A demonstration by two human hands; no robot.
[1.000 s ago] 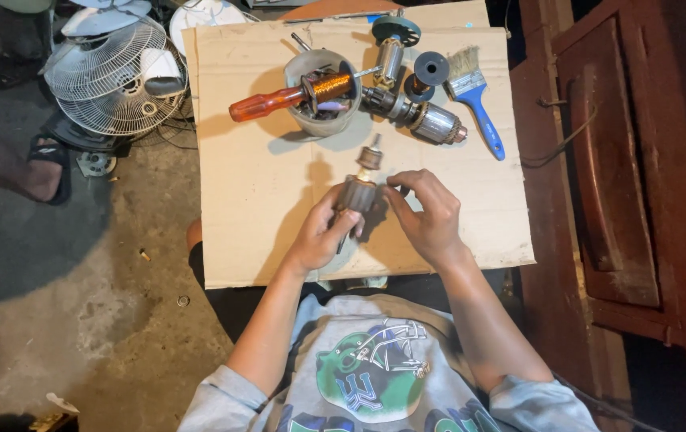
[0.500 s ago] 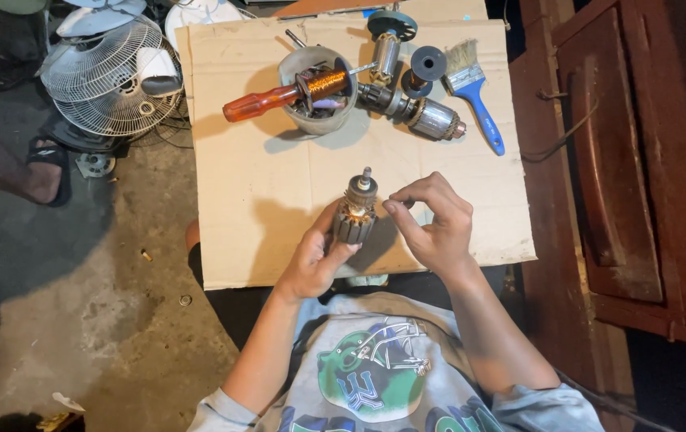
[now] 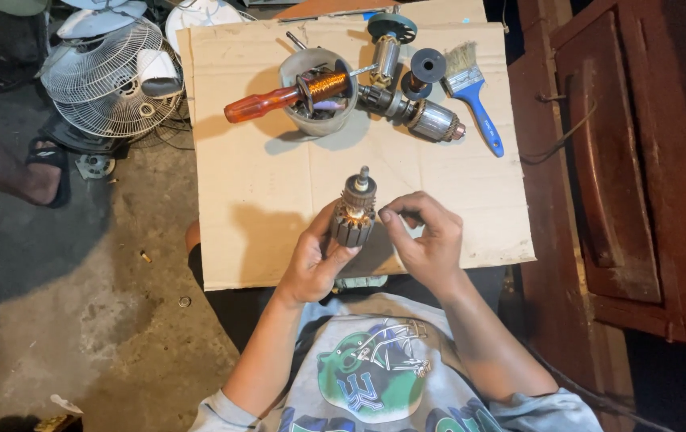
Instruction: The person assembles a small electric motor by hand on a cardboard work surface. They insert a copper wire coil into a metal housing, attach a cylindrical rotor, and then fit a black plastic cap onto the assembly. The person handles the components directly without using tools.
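Armature: a motor armature (image 3: 354, 218) stood upright over the near half of the cardboard sheet (image 3: 263, 192), shaft tip pointing away from the person.
Left hand: the left hand (image 3: 316, 258) was wrapped around the armature's slotted core, fingers closed firmly on it from the left and below.
Right hand: the right hand (image 3: 426, 238) sat just right of the armature, thumb and forefinger pinched narrow at the commutator end; whether they gripped a wire could not be told.
Advice on the step: judged from the grip, the core was best kept steady in the left hand while the right worked lightly at the windings, since the fine copper there would likely nick or snap under force.
Far of the armature: a grey bowl (image 3: 319, 90) held an orange-handled screwdriver (image 3: 267, 102) laid across it and 1 copper coil (image 3: 324, 85).
Far right of the armature: a second rotor (image 3: 415, 114) and a blue-handled brush (image 3: 475, 100) lay on the cardboard.
Left of the armature: a fan guard (image 3: 111, 88) lay on the floor.
Hidden: the armature's near face and lower shaft were covered by the left palm; the bowl's contents were too dark to make out; the right fingertips were too small to read.
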